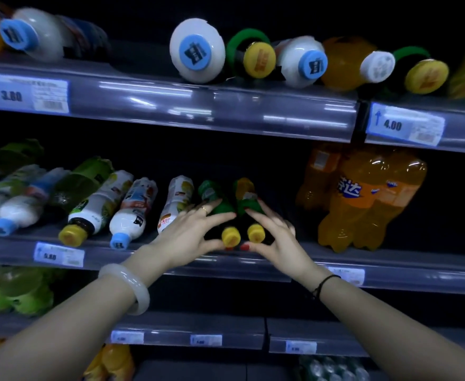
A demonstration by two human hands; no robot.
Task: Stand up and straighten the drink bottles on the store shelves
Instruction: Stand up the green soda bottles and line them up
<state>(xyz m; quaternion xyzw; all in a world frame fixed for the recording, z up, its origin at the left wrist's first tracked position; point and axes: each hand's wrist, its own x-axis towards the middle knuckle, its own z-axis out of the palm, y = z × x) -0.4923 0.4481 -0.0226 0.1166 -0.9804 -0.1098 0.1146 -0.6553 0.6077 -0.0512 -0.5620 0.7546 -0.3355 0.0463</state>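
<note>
Both hands, left hand (190, 232) and right hand (276, 237), are gripping two green bottles (227, 204) lying caps-out at the middle shelf (390, 273) front edge; I'm guessing tipping them upright is next.

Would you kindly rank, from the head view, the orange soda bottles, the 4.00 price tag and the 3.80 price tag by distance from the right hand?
1. Orange soda bottles, just right of the right hand.
2. 4.00 price tag, upper right.
3. 3.80 price tag, far upper left.
</note>
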